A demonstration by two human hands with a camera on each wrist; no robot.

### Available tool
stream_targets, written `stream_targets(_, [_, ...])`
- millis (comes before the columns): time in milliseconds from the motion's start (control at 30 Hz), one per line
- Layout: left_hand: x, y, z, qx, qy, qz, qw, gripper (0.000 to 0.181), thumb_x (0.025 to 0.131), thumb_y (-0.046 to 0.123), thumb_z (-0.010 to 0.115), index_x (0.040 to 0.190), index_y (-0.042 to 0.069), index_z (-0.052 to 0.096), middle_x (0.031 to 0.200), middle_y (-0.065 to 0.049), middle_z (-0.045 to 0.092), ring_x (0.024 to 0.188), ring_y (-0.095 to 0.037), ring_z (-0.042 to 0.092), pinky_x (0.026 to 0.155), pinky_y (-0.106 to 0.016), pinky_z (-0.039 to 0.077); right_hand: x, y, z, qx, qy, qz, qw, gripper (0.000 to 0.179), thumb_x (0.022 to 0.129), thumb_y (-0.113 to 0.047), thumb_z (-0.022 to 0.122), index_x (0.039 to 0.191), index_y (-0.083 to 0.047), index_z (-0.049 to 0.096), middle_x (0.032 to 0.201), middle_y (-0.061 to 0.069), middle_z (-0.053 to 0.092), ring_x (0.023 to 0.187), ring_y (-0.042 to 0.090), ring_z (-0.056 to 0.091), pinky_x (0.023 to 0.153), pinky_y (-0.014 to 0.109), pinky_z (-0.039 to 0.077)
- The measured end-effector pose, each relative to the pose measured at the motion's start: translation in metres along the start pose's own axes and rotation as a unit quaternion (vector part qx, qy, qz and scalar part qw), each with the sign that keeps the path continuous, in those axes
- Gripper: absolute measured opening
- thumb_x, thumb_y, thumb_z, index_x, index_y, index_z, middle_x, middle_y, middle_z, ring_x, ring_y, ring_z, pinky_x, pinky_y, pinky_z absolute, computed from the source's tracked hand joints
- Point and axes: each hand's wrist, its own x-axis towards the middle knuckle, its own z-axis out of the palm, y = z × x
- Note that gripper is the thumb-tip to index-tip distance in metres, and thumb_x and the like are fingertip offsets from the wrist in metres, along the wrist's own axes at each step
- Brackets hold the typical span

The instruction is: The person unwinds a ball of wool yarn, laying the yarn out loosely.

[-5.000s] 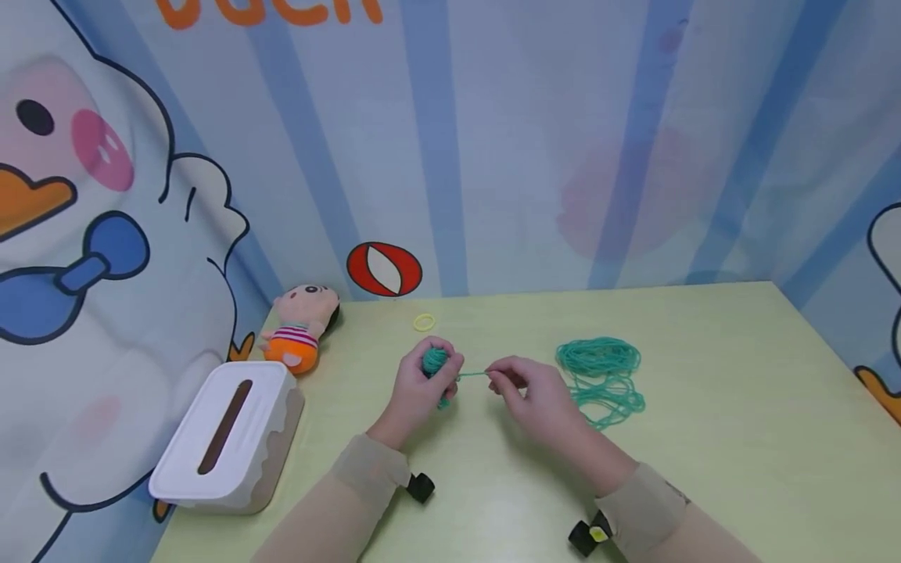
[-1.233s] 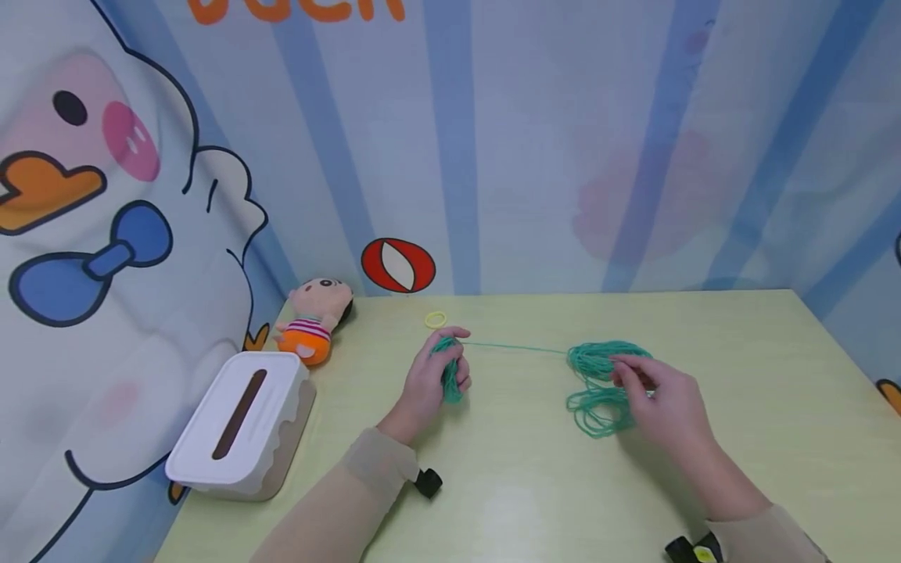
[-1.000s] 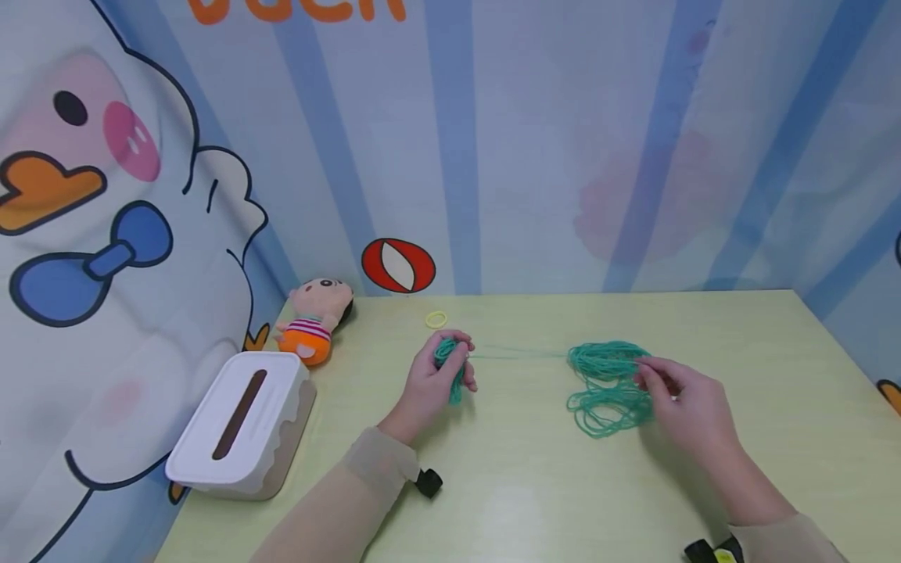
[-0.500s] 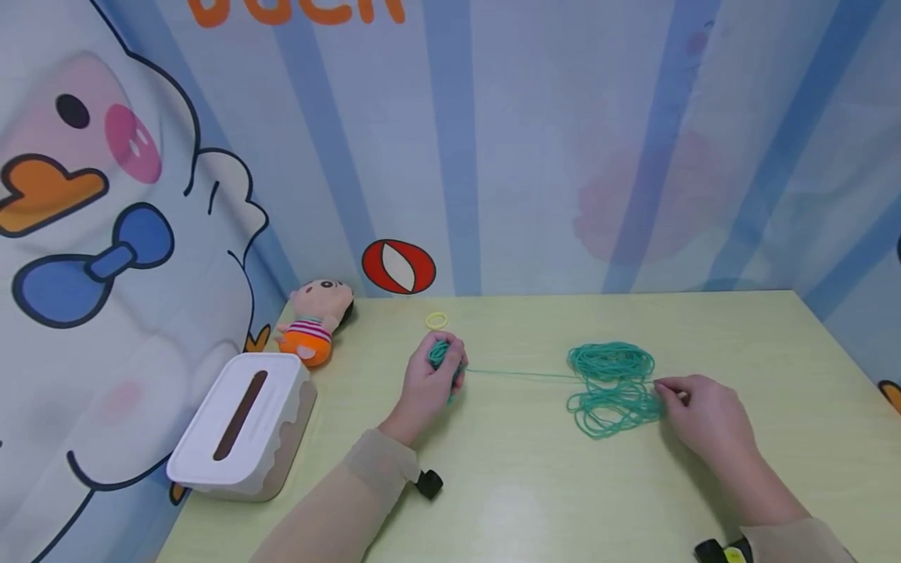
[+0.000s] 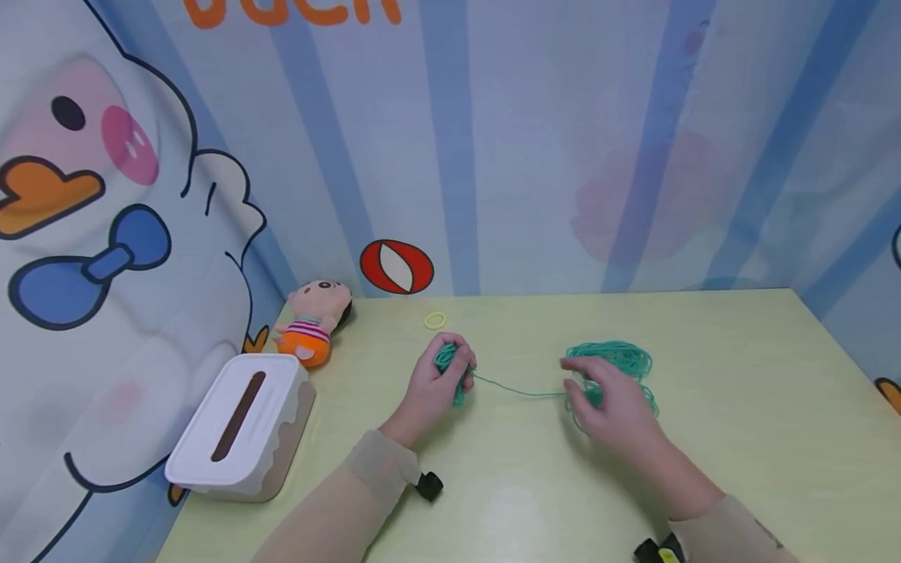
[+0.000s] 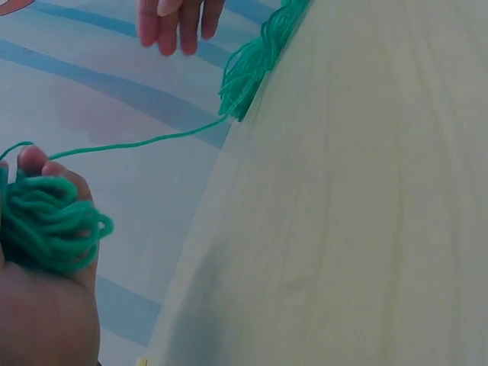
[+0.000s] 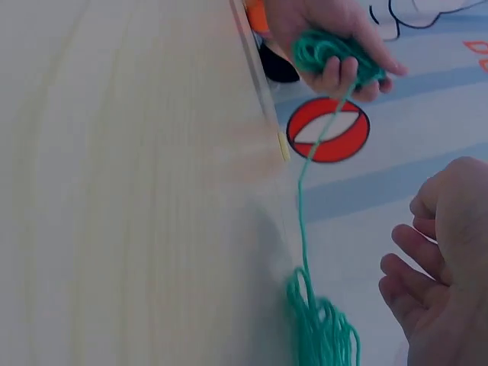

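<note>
My left hand [image 5: 431, 387] grips a small wound bundle of green yarn [image 5: 446, 356], its loops showing between thumb and fingers. In the left wrist view the bundle [image 6: 53, 225] sits in the palm. One slack strand [image 5: 521, 393] runs from it to a loose pile of green yarn [image 5: 626, 358] lying on the table. My right hand [image 5: 615, 410] hovers over the front of this pile, hiding part of it. Its thumb and fingers stand apart. From the right wrist view, the right hand [image 7: 446, 263] has loosely bent fingers with nothing in them, beside the strand [image 7: 302, 213].
A white lidded box with a slot [image 5: 235, 426] stands at the table's left edge. Behind it leans a plush doll [image 5: 310, 324] in orange shorts. A yellow ring [image 5: 435, 320] lies beyond my left hand. A printed cloth [image 5: 521, 156] hangs behind the table [image 5: 739, 407].
My right hand pulled away rightward past the pile, then came back left over it and opened its fingers. The strand went from taut to sagging. The left hand keeps holding its bundle.
</note>
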Motion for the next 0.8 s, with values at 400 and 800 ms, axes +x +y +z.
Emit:
stream_targets(400, [0.000,0.001,0.000,-0.029,-0.016,0.021,0.9992,0.023,0.118,0.025,0.051,0.129,0.005,0.048,0.106,-0.007,0.063,0.077,-0.013,0.067,0.076,-0.025,0.063,0.033,-0.054,0.068,0.099,-0.150,0.044,0.9828,0.049,0.114,-0.026,0.062,0.157,-0.003,0.057,0.140,0.012,0.077,0.132,0.034,0.073,0.109,0.054,0.060])
stream_targets(800, [0.000,0.003,-0.003,-0.049,0.002,-0.018,0.9986,0.022,0.111,0.020,0.068,0.122,0.014,0.050,0.123,-0.038,0.062,0.081,-0.016,0.078,0.075,-0.032,0.069,0.031,-0.052,0.052,0.088,-0.063,0.069,0.9918,0.020,0.108,-0.016,0.071,0.124,-0.010,0.083,0.104,0.003,0.086,0.098,0.021,0.084,0.079,0.033,0.066])
